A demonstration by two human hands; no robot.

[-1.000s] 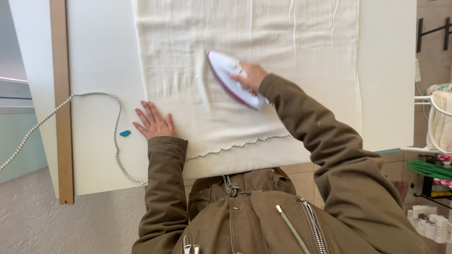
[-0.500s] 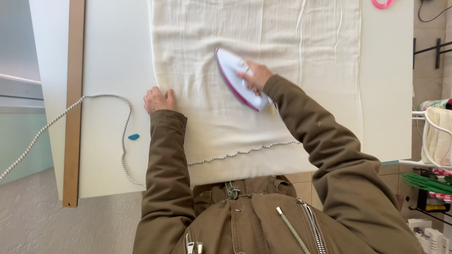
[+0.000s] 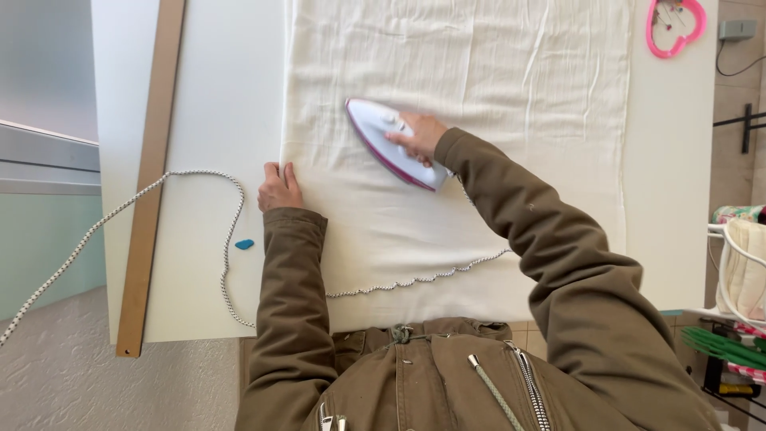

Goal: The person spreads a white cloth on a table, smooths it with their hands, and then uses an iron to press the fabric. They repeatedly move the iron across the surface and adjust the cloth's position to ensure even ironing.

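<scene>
White-and-pink iron [image 3: 388, 140] lies soleplate-down on wrinkled cream cloth [image 3: 479, 80] spread flat

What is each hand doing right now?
Left hand: fingers curled, pinching the left edge of the white cloth.
Right hand: closed on the iron handle.
</scene>
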